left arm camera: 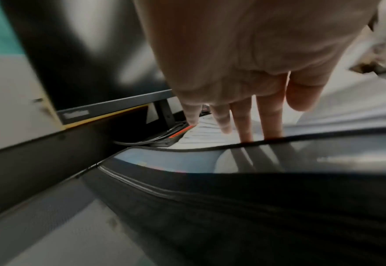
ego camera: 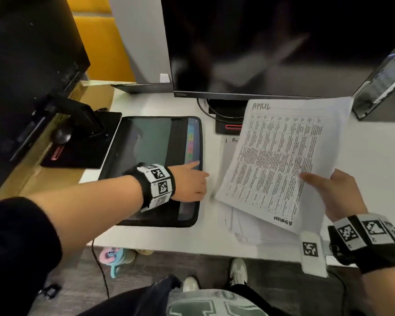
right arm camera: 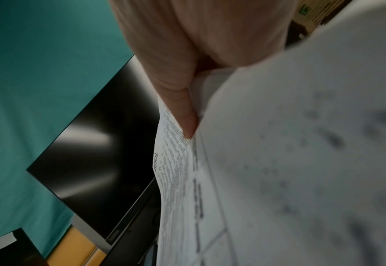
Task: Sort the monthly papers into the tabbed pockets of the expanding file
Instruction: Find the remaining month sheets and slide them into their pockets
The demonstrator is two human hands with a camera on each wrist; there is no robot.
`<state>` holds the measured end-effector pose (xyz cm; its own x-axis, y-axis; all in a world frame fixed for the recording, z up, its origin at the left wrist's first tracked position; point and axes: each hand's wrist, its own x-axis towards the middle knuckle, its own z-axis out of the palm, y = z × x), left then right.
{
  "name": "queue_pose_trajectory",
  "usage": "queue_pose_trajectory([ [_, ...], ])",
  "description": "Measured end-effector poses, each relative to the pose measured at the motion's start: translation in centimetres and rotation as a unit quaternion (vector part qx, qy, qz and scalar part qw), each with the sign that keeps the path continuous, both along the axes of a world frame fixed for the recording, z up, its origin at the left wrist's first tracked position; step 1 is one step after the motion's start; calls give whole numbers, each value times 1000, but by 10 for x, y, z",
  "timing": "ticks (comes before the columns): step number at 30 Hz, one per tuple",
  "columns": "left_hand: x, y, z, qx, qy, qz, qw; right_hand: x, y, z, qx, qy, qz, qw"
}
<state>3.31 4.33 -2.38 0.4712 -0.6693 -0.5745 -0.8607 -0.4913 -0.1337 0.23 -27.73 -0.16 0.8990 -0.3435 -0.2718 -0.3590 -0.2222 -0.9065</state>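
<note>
Expanding file [ego camera: 151, 156]: black-edged, flat on the white desk [ego camera: 160, 238], at 9 o'clock from the papers; coloured tabs [ego camera: 192, 144] run along its right edge, its mouth toward 3 o'clock. Left hand [ego camera: 189, 181]: lies over the file's right edge, fingers straight and together, pointing to 3 o'clock; in the left wrist view the fingertips [left arm camera: 246, 133] reach down to the file's black rim [left arm camera: 210, 148], grasping nothing. Right hand [ego camera: 335, 192]: pinches the April sheet [ego camera: 281, 156] at its right edge, thumb on top, fingers beneath; the right wrist view shows the thumb [right arm camera: 185, 115] pressed on the printed face. April sheet: printed table, handwritten "APRIL" at the head, raised and tilted, at 3 o'clock from the left hand, near it but apart, clear of the file. Paper stack [ego camera: 249, 231]: white sheets on the desk under the raised sheet, at 3 o'clock from the file. Monitor [ego camera: 271, 42]: dark, at 12 o'clock behind file and papers, stand [ego camera: 228, 124] with a red strip. Second monitor [ego camera: 27, 65]: dark, at 10 o'clock.
</note>
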Motion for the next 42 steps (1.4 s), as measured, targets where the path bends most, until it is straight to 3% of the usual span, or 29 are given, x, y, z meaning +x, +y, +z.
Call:
queue_pose_trajectory([
  [2,3,-1,7,-49,-21,-19,998,-2,4,0,4,0,1,1000],
  [5,9,-3,32,-82,-36,24,996,-1,14,3,16,-6,5,1000],
  [9,13,3,56,-14,-60,63,996,1,25,5,25,-16,11,999],
  [13,7,12,61,134,-79,24,988,0,32,9,36,-21,18,999],
  [19,-2,22,54,233,-79,-2,969,-6,36,15,45,-35,25,998],
  [27,1,30,35,223,-94,-17,970,-17,37,18,57,-32,30,997],
  [34,-2,38,43,134,-127,-26,982,-23,38,20,57,-32,26,998],
  [42,3,51,53,102,-115,-2,988,-20,48,17,89,-23,29,995],
])
